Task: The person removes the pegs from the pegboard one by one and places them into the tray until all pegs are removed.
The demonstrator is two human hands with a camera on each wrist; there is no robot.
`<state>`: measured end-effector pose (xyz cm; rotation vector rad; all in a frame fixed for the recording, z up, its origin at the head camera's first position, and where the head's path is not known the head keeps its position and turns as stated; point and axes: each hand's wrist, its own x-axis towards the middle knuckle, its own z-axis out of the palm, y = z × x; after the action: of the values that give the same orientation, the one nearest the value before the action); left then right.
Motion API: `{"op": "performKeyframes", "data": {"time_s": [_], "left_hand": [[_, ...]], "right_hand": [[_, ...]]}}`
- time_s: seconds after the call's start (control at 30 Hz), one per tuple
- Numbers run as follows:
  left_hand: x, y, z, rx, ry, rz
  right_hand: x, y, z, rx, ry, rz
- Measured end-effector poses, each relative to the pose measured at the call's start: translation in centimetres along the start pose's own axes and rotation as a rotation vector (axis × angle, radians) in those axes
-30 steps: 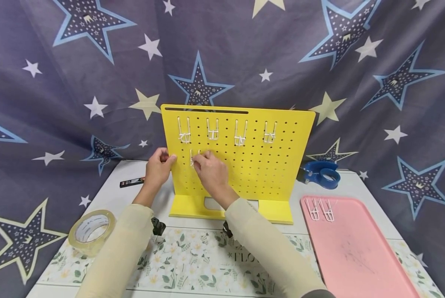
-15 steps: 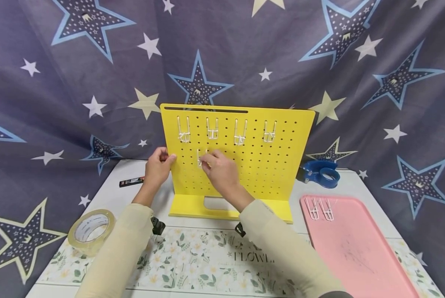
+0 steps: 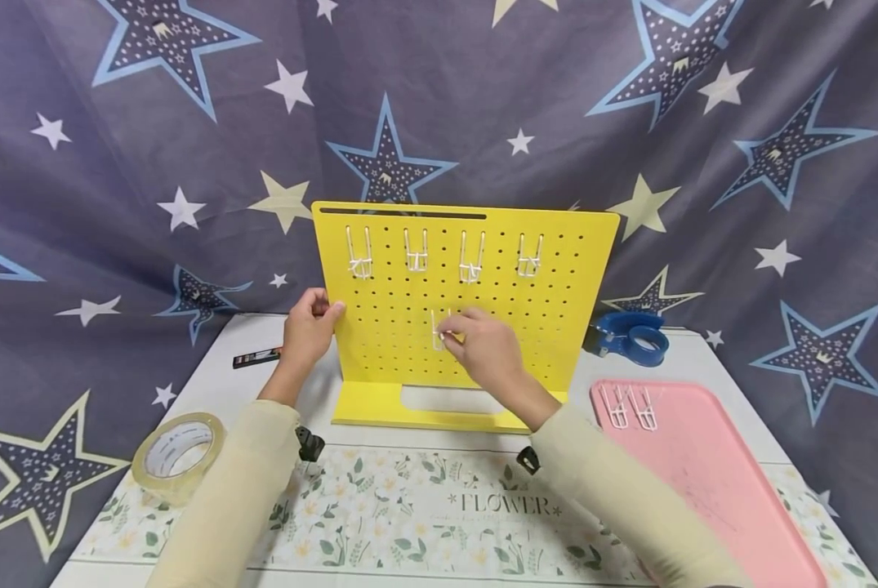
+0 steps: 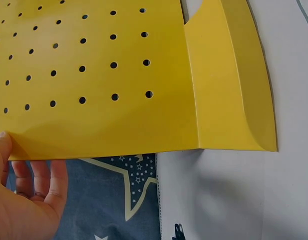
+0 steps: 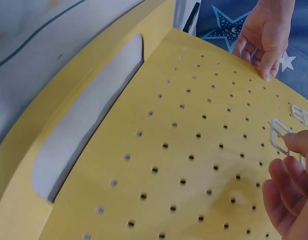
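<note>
A yellow pegboard [image 3: 387,347] stands upright on its folded base. My left hand [image 3: 309,331] grips its left edge, thumb on the front face and fingers behind, as the left wrist view also shows. Between thumb and fingertips my right hand [image 3: 488,349] pinches a white wire hook [image 3: 437,333] close in front of the board, around mid-width and below the top row; the right wrist view shows the hook's looped end [image 5: 278,136], the rest hidden by the fingers. Several white hooks, such as the leftmost hook [image 3: 361,260], hang in a row along the top.
Two white hooks [image 3: 631,407] lie in the pink tray [image 3: 688,457] at right. Behind it sits a blue tape dispenser [image 3: 633,336]. A roll of clear tape [image 3: 177,457] is at left, and a small black box [image 3: 256,358] lies beside the board. A starry curtain [image 3: 439,98] hangs behind.
My right hand has carried the hook rightward and slightly down across the board's front, from near the left side to around the middle. My left hand keeps its grip on the edge.
</note>
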<state>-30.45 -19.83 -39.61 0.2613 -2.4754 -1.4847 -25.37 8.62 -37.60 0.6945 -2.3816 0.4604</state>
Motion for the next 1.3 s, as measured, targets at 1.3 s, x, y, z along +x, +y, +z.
{"op": "performKeyframes", "data": {"time_s": [1.3], "left_hand": [[-0.1,-0.2,0.1,-0.019,0.011,0.028]], "right_hand": [[-10.8,15.9,-11.4,0.103,-0.287,0.343]]}}
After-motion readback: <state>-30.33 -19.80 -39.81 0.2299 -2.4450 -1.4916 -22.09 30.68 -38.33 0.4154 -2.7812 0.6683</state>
